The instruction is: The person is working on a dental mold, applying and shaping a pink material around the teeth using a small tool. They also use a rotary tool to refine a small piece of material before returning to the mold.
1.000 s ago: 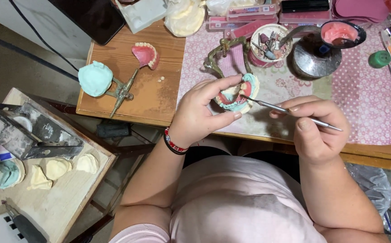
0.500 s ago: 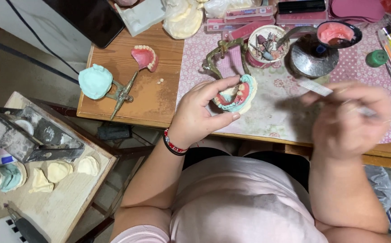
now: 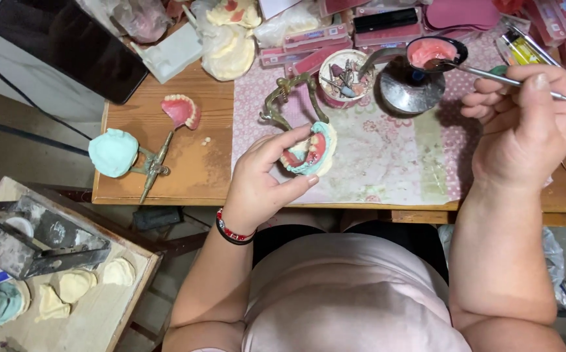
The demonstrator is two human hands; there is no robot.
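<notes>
Denture model (image 3: 308, 151) is sitting in my left hand (image 3: 263, 182), thumb and fingers curling around its teal base so the pink gums and teeth are facing up at me where I can see them. I am holding it just above the near edge of the flowered mat (image 3: 387, 156), close to my body, probably to keep it steady while the other hand is away.

My right hand (image 3: 524, 124) is closing around a thin metal tool (image 3: 491, 73), pinching it like a pen. Its tip is reaching into the small bowl of pink wax (image 3: 433, 52) at the far side of the mat, most likely picking up material.

Just beyond the model, a brass articulator frame (image 3: 283, 98) is standing on the mat's left edge, and a cup of burs (image 3: 343, 77) is sitting behind it, beside a shiny metal dish (image 3: 410, 91); these are crowding the path between wax and model. Left of the mat, on bare wood, a loose pink denture (image 3: 182, 111) and a teal cast on a hinge (image 3: 117, 153) are lying well apart from my hands. A black phone (image 3: 61, 45) is lying farther left still.
</notes>
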